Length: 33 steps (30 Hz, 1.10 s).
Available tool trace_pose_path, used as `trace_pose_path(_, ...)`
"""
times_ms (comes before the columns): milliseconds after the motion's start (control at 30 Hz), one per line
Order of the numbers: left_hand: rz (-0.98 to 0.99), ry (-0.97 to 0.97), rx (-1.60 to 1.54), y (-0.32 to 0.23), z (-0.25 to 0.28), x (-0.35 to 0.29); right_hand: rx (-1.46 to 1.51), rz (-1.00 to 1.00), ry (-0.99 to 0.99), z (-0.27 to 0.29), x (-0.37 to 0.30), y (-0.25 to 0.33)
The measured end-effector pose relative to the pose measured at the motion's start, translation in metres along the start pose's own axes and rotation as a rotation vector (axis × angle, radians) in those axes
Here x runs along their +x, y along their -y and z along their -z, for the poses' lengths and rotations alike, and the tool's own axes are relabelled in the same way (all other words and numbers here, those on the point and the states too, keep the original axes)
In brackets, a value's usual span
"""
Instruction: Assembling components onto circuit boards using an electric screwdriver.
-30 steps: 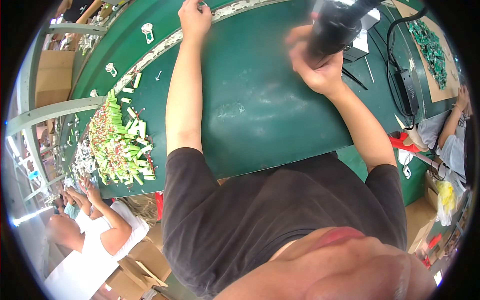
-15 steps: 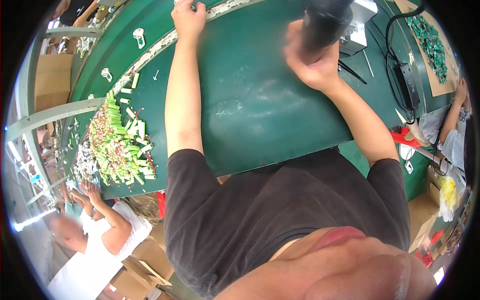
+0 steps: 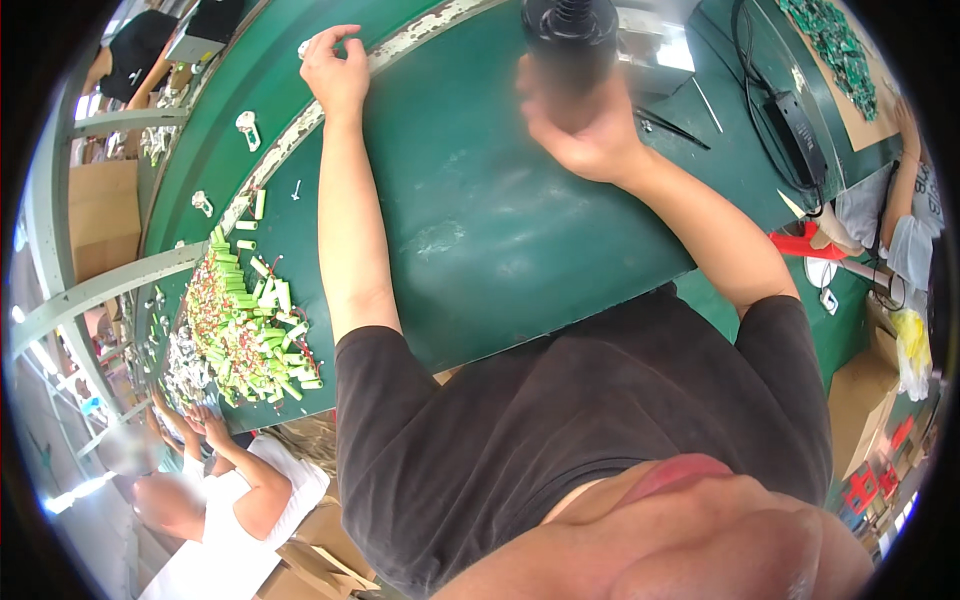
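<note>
Black tool (image 3: 570,35) in right hand (image 3: 598,135) now farther left in view.

This looks to be a factory workshop for small electric goods, because the long green table (image 3: 470,240) carries a heap of green tubes with red wires (image 3: 250,340) at its left end, and many green circuit boards (image 3: 835,60) lie on cardboard at its right. Other workers (image 3: 262,495) are at both ends of this table, with cardboard boxes (image 3: 865,405) near them and a metal frame (image 3: 105,290) at its left.
</note>
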<state>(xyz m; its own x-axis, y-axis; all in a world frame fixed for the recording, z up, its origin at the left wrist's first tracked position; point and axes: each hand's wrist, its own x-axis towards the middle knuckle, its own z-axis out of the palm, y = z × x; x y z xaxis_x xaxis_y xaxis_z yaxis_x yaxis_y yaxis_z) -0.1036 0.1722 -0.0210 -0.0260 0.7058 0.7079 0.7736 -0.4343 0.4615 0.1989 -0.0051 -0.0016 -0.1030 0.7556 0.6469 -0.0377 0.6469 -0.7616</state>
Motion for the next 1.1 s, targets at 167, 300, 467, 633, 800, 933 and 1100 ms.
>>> trace_pose_path(167, -0.046, 0.03, 0.049, 0.007, 0.004, 0.001, 0.11, -0.083, 0.036, -0.005, 0.0, 0.004)
trace_pose_path(300, -0.179, 0.038, 0.09, -0.008, 0.001, 0.003, 0.057, -0.048, 0.01, -0.002, -0.001, 0.005)
trace_pose_path(467, -0.237, 0.104, 0.096, -0.028, 0.0, -0.002, -0.024, 0.037, 0.006, 0.001, 0.002, 0.01)
trace_pose_path(633, -0.168, 0.121, 0.024, -0.034, 0.001, -0.006, 0.211, -0.117, 0.031, -0.005, -0.002, 0.0)
trace_pose_path(800, -0.172, 0.126, 0.036, -0.034, 0.007, -0.007, 0.094, 0.049, -0.023, -0.005, 0.002, 0.0)
trace_pose_path(933, -0.165, 0.159, 0.008, -0.039, 0.004, -0.01, 0.135, 0.016, -0.025, -0.004, 0.001, 0.001)
trace_pose_path(1100, -0.251, 0.171, -0.047, -0.027, -0.01, -0.007, 0.09, 0.054, -0.028, 0.002, 0.001, 0.001)
